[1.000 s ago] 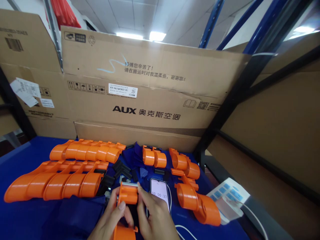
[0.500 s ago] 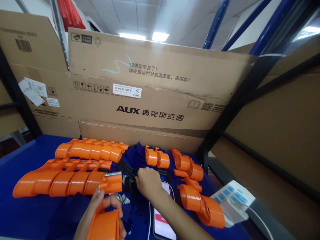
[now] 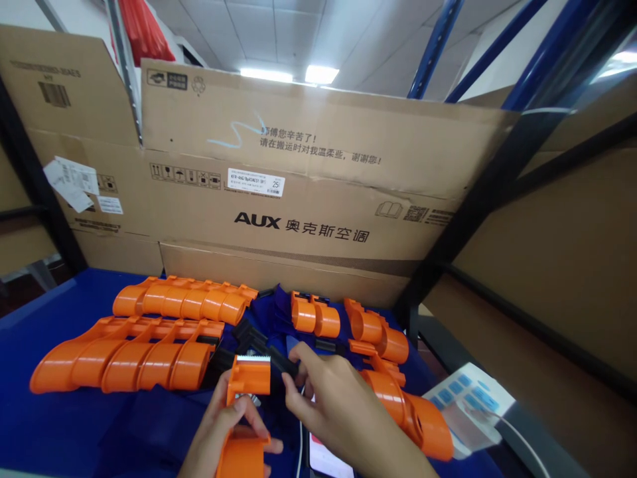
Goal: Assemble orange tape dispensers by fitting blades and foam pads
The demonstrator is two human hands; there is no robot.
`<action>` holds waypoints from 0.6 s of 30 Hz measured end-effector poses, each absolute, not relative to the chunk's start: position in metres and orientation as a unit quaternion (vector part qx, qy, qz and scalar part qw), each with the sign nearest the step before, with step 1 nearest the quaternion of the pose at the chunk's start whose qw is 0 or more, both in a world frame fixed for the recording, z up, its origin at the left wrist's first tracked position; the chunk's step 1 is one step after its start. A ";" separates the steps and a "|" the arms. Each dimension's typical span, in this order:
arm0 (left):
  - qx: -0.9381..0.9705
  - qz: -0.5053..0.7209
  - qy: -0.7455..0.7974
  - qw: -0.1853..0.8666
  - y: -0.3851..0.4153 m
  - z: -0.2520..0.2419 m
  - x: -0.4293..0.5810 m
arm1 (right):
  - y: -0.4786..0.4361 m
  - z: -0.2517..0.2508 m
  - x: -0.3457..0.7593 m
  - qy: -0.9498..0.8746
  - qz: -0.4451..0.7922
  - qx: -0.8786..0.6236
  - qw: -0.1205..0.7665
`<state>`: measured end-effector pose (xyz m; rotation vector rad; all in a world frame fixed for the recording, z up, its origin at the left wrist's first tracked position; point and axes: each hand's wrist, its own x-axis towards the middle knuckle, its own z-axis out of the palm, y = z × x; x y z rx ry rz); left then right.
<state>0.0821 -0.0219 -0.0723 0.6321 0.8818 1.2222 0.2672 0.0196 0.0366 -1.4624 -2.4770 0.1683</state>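
My left hand (image 3: 231, 425) is closed around an orange tape dispenser (image 3: 242, 461), whose serrated metal blade (image 3: 253, 358) points up. To its right, my right hand (image 3: 328, 392) pinches a small black piece (image 3: 283, 360) between thumb and fingers, close to the blade but apart from it. More black pieces (image 3: 249, 334) lie in a pile just behind the hands. Small metal pieces (image 3: 255, 399) show partly behind the dispenser. A lit phone (image 3: 328, 459) lies partly hidden under my right forearm.
Two rows of orange dispensers stand at left, a front row (image 3: 122, 365) and a back row (image 3: 184, 302). More dispensers (image 3: 316, 317) stand at the back and right (image 3: 428, 425). A white box with a cable (image 3: 468, 405) sits at right. Cardboard (image 3: 308, 265) walls the blue table (image 3: 64, 299).
My right hand has come back from the pile towards me with a black piece in its fingers. My left hand has moved right and turned the dispenser so its blade faces up.
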 end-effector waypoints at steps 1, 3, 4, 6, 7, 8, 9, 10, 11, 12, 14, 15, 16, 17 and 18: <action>0.281 0.548 0.389 0.685 -0.023 -0.072 0.084 | 0.017 0.038 0.270 -0.854 0.069 -0.492 0.154; 0.282 0.552 0.377 0.689 -0.023 -0.071 0.087 | 0.015 0.038 0.273 -0.850 0.071 -0.485 0.194; 0.284 0.552 0.373 0.689 -0.024 -0.071 0.088 | 0.014 0.038 0.274 -0.848 0.068 -0.481 0.211; 0.283 0.547 0.377 0.692 -0.024 -0.073 0.090 | 0.012 0.037 0.271 -0.856 0.067 -0.458 0.230; 0.281 0.542 0.383 0.693 -0.024 -0.074 0.091 | 0.011 0.036 0.269 -0.865 0.067 -0.441 0.230; 0.282 0.538 0.391 0.692 -0.025 -0.075 0.092 | 0.009 0.036 0.266 -0.875 0.064 -0.425 0.224; 0.288 0.534 0.397 0.688 -0.026 -0.077 0.092 | 0.007 0.035 0.263 -0.884 0.060 -0.411 0.214; 0.297 0.532 0.403 0.683 -0.027 -0.078 0.093 | 0.004 0.034 0.260 -0.891 0.053 -0.401 0.204; 0.306 0.531 0.407 0.677 -0.028 -0.079 0.093 | 0.002 0.033 0.257 -0.897 0.046 -0.395 0.195; 0.316 0.531 0.409 0.671 -0.030 -0.080 0.094 | 0.000 0.032 0.255 -0.900 0.041 -0.392 0.187; 0.326 0.533 0.410 0.665 -0.032 -0.080 0.094 | -0.002 0.030 0.252 -0.905 0.046 -0.385 0.176; 0.321 0.534 0.407 0.668 -0.034 -0.080 0.093 | -0.002 0.029 0.253 -0.907 0.061 -0.379 0.171; 0.313 0.537 0.402 0.673 -0.035 -0.080 0.093 | -0.001 0.029 0.254 -0.910 0.083 -0.370 0.169; 0.301 0.539 0.399 0.678 -0.035 -0.080 0.092 | 0.001 0.029 0.256 -0.911 0.109 -0.358 0.173; 0.289 0.540 0.398 0.683 -0.036 -0.080 0.091 | 0.004 0.029 0.260 -0.911 0.136 -0.344 0.180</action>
